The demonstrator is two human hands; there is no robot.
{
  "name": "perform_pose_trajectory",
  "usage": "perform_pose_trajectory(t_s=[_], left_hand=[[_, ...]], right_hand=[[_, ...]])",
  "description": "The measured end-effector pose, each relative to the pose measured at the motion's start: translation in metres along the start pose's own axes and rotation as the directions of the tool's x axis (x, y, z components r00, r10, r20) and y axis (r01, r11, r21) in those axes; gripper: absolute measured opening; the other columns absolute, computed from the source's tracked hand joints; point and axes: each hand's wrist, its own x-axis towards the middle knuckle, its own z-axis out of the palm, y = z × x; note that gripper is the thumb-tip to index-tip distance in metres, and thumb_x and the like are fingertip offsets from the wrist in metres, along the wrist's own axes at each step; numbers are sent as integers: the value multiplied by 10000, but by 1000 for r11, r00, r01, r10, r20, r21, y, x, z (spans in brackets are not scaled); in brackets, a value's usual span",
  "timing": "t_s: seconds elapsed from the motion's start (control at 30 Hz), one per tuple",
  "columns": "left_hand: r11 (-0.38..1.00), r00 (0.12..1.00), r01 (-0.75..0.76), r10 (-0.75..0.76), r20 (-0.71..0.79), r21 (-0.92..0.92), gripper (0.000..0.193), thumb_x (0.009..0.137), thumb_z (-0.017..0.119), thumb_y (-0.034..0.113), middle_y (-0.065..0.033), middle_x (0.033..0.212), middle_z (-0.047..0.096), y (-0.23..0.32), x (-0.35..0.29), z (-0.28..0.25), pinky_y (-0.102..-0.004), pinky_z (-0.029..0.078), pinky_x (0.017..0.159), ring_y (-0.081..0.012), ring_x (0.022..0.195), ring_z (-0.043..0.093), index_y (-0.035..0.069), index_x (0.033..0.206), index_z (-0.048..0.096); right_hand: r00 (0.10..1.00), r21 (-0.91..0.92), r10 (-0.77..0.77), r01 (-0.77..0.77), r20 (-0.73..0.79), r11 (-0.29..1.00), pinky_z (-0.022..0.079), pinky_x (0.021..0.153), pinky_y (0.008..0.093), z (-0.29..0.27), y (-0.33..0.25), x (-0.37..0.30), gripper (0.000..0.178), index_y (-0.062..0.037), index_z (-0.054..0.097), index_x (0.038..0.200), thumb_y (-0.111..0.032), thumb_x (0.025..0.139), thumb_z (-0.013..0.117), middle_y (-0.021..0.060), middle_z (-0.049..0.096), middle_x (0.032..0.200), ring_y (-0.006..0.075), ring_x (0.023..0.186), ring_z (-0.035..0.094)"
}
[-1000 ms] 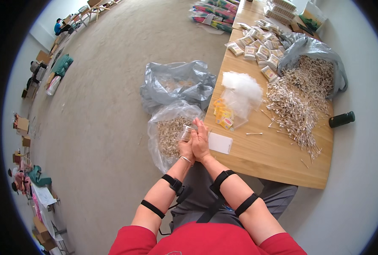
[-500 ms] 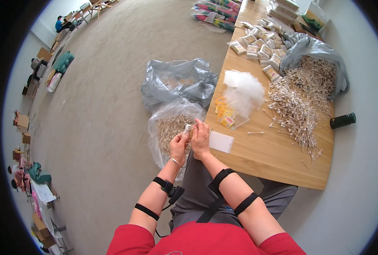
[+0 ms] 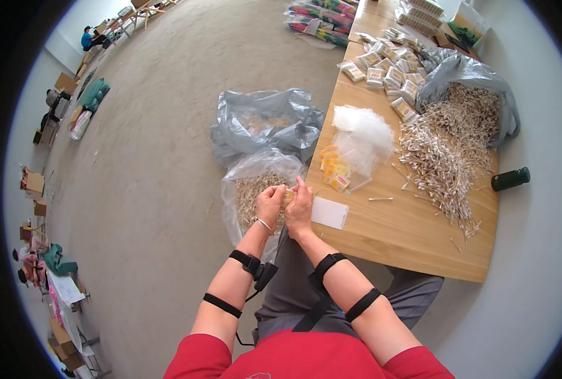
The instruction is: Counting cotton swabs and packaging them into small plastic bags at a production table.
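Note:
In front of my lap, just left of the table corner, both hands are closed around a small pack of cotton swabs (image 3: 288, 198) with a yellowish face. My left hand (image 3: 269, 206) grips its left side. On the other side my right hand (image 3: 298, 209) holds it, and its fingers partly hide the pack. Under the hands sits a clear plastic bag (image 3: 229, 205) filled with loose swabs. Close to my right hand on the table lies a white card (image 3: 329, 213). Beyond it are yellow printed cards (image 3: 336, 170) and a stack of clear plastic sleeves (image 3: 364, 136).
A heap of loose cotton swabs (image 3: 442, 155) spills from a grey plastic bag (image 3: 508, 114) on the wooden table (image 3: 413, 237). Filled swab packs (image 3: 382, 72) lie farther back. A dark green cylinder (image 3: 510, 179) rests at the right edge. Another grey bag (image 3: 262, 120) stands on the floor.
My left hand has shifted slightly up and right, closer to the right hand. The pack between them has turned, so its yellowish side now shows.

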Motion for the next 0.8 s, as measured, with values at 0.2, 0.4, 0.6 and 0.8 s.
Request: perform_pose_trajectory(t_s=[0.2,0.4,0.6,0.8], left_hand=[[983,999,5,-13,42,186,168,904,598,192,9,813,631,-4,2,10,-207,442,611,-50,705,541,29,883,634],[991,985,76,-92,146,113,146,893,619,187,15,780,629,5,-1,10,-222,452,592,-52,669,545,44,889,647],[996,976,11,-30,216,91,133,893,626,178,23,755,618,18,4,-6,-210,440,559,-44,651,534,49,859,636],[965,970,-238,232,66,113,147,877,655,185,34,749,603,39,-5,-22,-211,440,561,-38,660,522,40,863,637]], right_hand=[[997,-25,-71,70,-27,997,348,964,450,0,9,3,462,12,406,1281,-22,830,498,201,520,1127,369,1101,465],[995,13,-97,97,-1,995,228,1096,461,2,7,0,489,23,365,1311,-10,834,468,265,378,1352,407,1305,317],[992,89,-124,122,24,989,144,1124,485,6,-3,-3,528,22,313,1342,22,824,412,261,234,1449,410,1368,190],[978,61,-204,201,44,978,96,1123,508,12,-36,-5,566,20,258,1373,22,828,410,248,172,1483,408,1394,109]])
